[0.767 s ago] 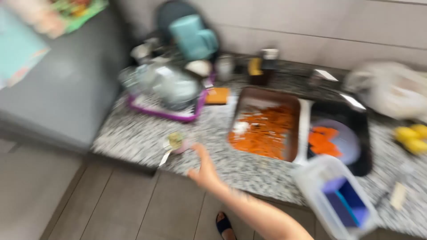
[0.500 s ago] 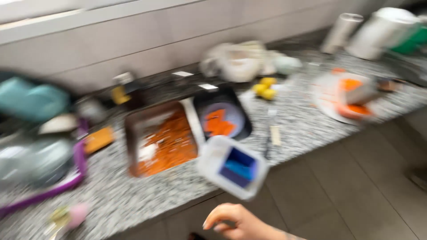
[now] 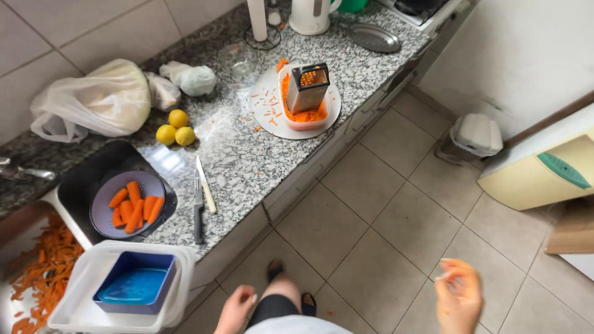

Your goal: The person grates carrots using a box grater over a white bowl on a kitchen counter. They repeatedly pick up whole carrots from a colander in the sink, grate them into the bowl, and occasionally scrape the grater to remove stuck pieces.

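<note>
Both hands hang empty over the floor, well off the worktop (image 3: 247, 154): the left hand (image 3: 235, 309) with a loose, open grip lies nearer the stacked white tubs (image 3: 80, 309); the right hand (image 3: 459, 300), fingers half curled on nothing, is well apart; two knives (image 3: 201, 195), three lemons (image 3: 175, 128), one grater (image 3: 307, 86)

Desk (image 3: 247, 161): grey-speckled granite. Carrots (image 3: 133, 207) orange, on a lilac plate (image 3: 102, 213). 3 yellow lemons (image 3: 175, 127). Steel-grey grater (image 3: 307, 86) in a pink tub (image 3: 306, 120). Blue lid (image 3: 133, 287) in a white container (image 3: 74, 309). Floor (image 3: 371, 247): beige tiles.
</note>
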